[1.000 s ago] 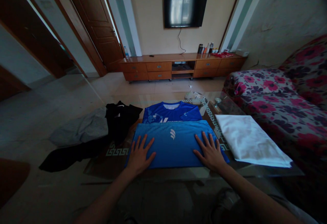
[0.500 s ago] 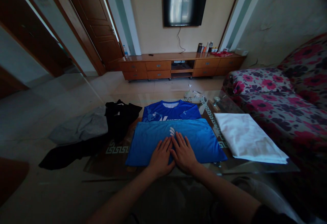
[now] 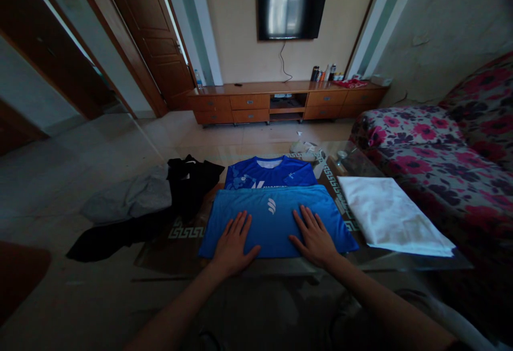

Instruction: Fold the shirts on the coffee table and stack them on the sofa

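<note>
A blue T-shirt (image 3: 269, 233) lies on the glass table, its lower part folded up over the front so a white emblem shows. The darker collar end (image 3: 272, 172) sticks out beyond the fold, with some white lettering partly covered. My left hand (image 3: 234, 247) rests flat on the left half of the folded part, fingers stretched. On the right half, my right hand (image 3: 316, 238) lies palm down with its fingers spread. Neither hand grasps the cloth.
A folded white cloth (image 3: 395, 215) lies at the table's right. Grey clothing (image 3: 130, 196) and black clothing (image 3: 196, 182) are heaped on the left. A small glass object (image 3: 341, 157) and a crumpled plastic bag (image 3: 306, 150) sit at the far side. A flowered sofa (image 3: 425, 153) stands right.
My hands were together at the middle of the shirt below the emblem. They have slid apart, the left one leftward and the right one rightward, leaving the emblem uncovered.
</note>
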`<state>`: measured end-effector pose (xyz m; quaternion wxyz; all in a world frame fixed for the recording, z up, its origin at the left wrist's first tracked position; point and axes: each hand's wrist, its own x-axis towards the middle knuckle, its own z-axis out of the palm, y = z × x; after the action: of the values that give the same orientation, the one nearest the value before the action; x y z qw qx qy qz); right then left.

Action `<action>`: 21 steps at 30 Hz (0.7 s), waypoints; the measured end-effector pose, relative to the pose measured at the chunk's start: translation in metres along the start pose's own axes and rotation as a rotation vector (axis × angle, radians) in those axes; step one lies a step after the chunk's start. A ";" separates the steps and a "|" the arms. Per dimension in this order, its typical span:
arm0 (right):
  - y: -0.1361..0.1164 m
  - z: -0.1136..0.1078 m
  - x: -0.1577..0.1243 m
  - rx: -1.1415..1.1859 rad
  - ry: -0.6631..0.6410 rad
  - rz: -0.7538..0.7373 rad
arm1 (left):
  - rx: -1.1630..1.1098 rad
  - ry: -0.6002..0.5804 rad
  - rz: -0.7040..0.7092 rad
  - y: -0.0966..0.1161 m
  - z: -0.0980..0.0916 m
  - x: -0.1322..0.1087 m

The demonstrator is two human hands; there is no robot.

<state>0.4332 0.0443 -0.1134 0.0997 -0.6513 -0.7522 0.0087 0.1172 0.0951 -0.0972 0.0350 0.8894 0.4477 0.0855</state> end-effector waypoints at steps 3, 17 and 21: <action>0.025 0.002 -0.010 -0.023 0.042 0.015 | 0.045 0.035 -0.048 -0.021 0.000 -0.011; 0.074 0.002 -0.026 -0.069 0.094 0.152 | 0.124 0.034 -0.287 -0.060 -0.005 -0.024; 0.073 -0.007 -0.004 -0.066 0.114 0.188 | 0.136 0.115 -0.305 -0.062 -0.011 -0.003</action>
<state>0.5059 0.0507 -0.1175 0.1194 -0.7214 -0.6808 -0.0438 0.0650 0.1296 -0.0949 -0.0382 0.8052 0.5834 0.0994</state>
